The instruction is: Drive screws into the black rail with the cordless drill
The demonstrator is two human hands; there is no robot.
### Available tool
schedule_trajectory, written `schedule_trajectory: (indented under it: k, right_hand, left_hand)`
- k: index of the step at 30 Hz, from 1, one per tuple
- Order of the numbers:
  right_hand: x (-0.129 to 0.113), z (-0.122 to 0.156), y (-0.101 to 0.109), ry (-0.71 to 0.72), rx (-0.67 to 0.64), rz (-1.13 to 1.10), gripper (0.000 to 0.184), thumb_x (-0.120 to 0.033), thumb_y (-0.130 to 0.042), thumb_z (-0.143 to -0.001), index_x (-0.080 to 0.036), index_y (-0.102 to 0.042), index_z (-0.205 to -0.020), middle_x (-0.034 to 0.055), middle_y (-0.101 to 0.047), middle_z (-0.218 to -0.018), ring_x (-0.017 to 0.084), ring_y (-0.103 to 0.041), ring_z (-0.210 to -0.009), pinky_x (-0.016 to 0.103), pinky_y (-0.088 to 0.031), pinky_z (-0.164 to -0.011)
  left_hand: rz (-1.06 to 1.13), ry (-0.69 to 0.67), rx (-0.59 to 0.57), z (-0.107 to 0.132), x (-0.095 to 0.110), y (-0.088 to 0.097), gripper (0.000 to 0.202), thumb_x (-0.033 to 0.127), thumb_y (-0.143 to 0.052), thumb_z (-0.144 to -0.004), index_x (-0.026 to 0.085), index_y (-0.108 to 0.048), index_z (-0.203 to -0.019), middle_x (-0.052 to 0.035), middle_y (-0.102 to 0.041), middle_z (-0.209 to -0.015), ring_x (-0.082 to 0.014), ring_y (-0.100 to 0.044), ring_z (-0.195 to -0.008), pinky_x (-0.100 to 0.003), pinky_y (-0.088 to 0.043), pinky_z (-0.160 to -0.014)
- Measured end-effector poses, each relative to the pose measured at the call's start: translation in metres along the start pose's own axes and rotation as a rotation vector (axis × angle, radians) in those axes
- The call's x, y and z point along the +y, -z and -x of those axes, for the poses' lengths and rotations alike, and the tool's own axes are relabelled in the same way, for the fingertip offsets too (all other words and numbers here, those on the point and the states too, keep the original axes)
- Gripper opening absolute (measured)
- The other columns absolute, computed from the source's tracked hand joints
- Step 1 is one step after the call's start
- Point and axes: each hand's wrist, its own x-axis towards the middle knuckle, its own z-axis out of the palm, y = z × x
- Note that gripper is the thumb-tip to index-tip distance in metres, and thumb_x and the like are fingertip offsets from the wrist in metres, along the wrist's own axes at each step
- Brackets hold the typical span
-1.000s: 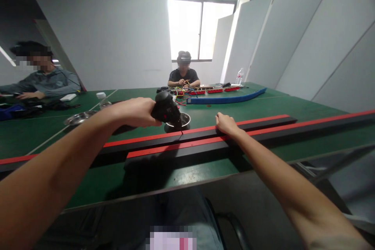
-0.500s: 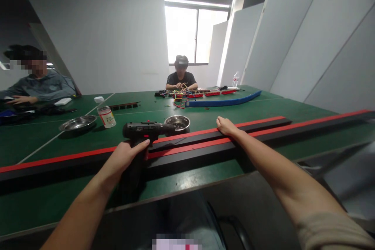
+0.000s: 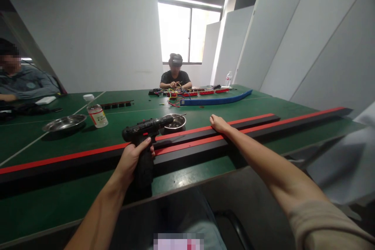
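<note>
My left hand is wrapped around the grip of a black cordless drill. The drill's thin bit tilts up to the right, over a steel bowl with small dark pieces inside. A long bar with a red top and black side runs behind the drill, and a second such bar lies nearer me on the right. My right hand is closed over the far bar; its palm side and whatever it may hold are hidden. My right forearm crosses above the nearer bar.
On the green table stand a steel dish and a labelled plastic bottle. Farther back lie a blue curved strip and red parts with wires. One person works opposite; another sits at left.
The drill's front end has tipped upward, and its bit now shows above the bowl. My right hand keeps its place on the far bar. The view has turned slightly right.
</note>
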Motion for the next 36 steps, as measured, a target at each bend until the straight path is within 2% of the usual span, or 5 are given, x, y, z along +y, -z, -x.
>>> schedule_trajectory:
  k: [9, 19, 23, 28, 36]
  right_hand:
    - [-0.031, 0.009, -0.004, 0.013, -0.022, -0.039, 0.033, -0.033, -0.031, -0.105, -0.017, -0.059, -0.111, 0.0188, -0.071, -0.106, 0.029, -0.067, -0.096, 0.033, -0.041, -0.079]
    - [-0.127, 0.034, -0.022, 0.009, -0.028, -0.150, 0.037, -0.037, -0.032, -0.104, -0.017, -0.060, -0.117, 0.0206, -0.071, -0.115, 0.032, -0.068, -0.103, 0.037, -0.047, -0.081]
    - [-0.145, 0.039, -0.023, 0.059, 0.007, -0.135, 0.037, -0.038, -0.037, -0.103, -0.015, -0.062, -0.117, 0.0230, -0.072, -0.111, 0.033, -0.069, -0.100, 0.040, -0.046, -0.083]
    - [-0.142, 0.020, -0.012, 0.120, 0.163, -0.008, 0.039, -0.037, -0.037, -0.104, -0.014, -0.069, -0.108, 0.0220, -0.073, -0.108, 0.031, -0.067, -0.108, 0.042, -0.040, -0.097]
    - [-0.164, -0.034, -0.014, 0.090, -0.027, -0.158, 0.029, -0.045, -0.063, -0.090, -0.019, -0.076, -0.093, 0.0138, -0.075, -0.107, 0.028, -0.067, -0.104, 0.036, -0.044, -0.091]
  left_hand:
    - [-0.023, -0.048, 0.024, 0.000, -0.006, -0.004, 0.036, 0.045, -0.081, -0.072, 0.011, -0.071, -0.070, -0.0056, -0.068, -0.063, -0.0149, -0.062, -0.055, -0.023, -0.049, -0.053]
    - [-0.039, -0.062, 0.067, -0.004, -0.010, 0.000, 0.035, 0.044, -0.082, -0.070, 0.011, -0.072, -0.072, -0.0069, -0.070, -0.064, -0.0170, -0.065, -0.056, -0.026, -0.051, -0.054]
    - [-0.057, -0.052, 0.069, -0.002, -0.009, 0.000, 0.036, 0.046, -0.081, -0.072, 0.011, -0.071, -0.069, -0.0070, -0.070, -0.062, -0.0159, -0.064, -0.054, -0.024, -0.050, -0.054]
    - [-0.023, -0.070, 0.094, -0.004, -0.010, 0.000, 0.036, 0.046, -0.081, -0.072, 0.011, -0.071, -0.069, -0.0066, -0.070, -0.063, -0.0160, -0.064, -0.056, -0.025, -0.050, -0.054]
    - [0.043, -0.116, 0.167, -0.008, -0.017, 0.004, 0.035, 0.045, -0.082, -0.070, 0.013, -0.072, -0.075, -0.0044, -0.071, -0.066, -0.0162, -0.065, -0.059, -0.026, -0.052, -0.057]
